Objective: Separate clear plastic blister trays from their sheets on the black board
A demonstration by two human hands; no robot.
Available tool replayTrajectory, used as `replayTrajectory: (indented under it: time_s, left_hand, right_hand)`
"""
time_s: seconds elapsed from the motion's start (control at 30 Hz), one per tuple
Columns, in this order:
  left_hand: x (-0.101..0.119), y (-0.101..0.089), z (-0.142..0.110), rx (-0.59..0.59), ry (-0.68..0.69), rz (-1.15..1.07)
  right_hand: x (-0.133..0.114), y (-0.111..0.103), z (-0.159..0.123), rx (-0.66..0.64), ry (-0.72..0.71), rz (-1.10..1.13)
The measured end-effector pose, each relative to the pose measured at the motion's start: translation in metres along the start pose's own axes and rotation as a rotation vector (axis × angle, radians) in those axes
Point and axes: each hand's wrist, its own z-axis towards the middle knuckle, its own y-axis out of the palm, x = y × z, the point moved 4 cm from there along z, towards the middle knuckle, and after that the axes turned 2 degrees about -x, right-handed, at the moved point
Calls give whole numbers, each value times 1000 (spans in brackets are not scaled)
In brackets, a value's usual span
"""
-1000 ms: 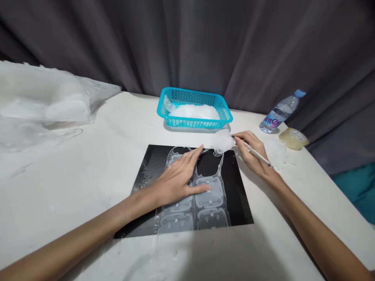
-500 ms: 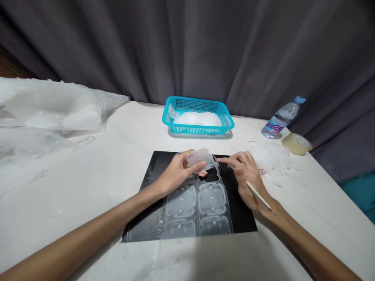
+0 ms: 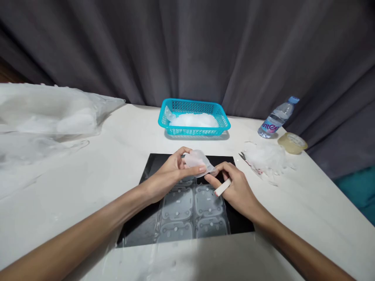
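Observation:
A clear moulded plastic sheet [image 3: 187,208] with several rounded pockets lies on a black mat [image 3: 140,226] in front of me. My left hand [image 3: 170,173] pinches one loose clear plastic piece [image 3: 197,160] and holds it just above the sheet's far end. My right hand [image 3: 234,189] touches the same piece with its fingertips. A thin white stick-like tool [image 3: 222,187] is tucked between that hand's curled fingers.
A turquoise basket [image 3: 193,117] with white plastic pieces stands behind the mat. Clear scraps [image 3: 265,158], a water bottle [image 3: 277,117] and a tape roll [image 3: 292,142] lie at the right. A large crumpled plastic bag [image 3: 49,113] fills the left. Dark curtains hang behind the white table [image 3: 310,210].
My left hand lifted off the sheet and took up a clear piece. My right hand came back from beside the basket to meet it. The camera shifted slightly.

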Motion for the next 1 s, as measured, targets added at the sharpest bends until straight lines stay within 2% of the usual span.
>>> replayTrajectory:
  time_s: [0.1,0.23,0.33,0.47,0.6,0.73,0.9,1.0]
  left_hand:
    - [-3,-5,1,1,-17,15]
    - [-2,-7,4,-51,0,151]
    - [-2,-6,5,-129,16,274]
    - [-2,-8,4,-129,-4,302]
    - [-2,-9,3,-155,-61,316]
    - [-1,-10,4,-172,-31,391]
    - [0,-15,8,-221,1,463]
    - [11,-21,4,-353,-30,483]
  right_hand:
    - [-2,4,1,-72,7,156]
    - [-1,2,3,-30,5,374]
    - [1,3,5,-62,-14,437]
    - [1,7,6,-161,-25,461]
    - [-1,7,8,-164,-30,405]
    - [1,7,8,-189,-47,267]
    - [1,7,5,-226,-220,52]
    - [0,9,6,-239,-354,-101]
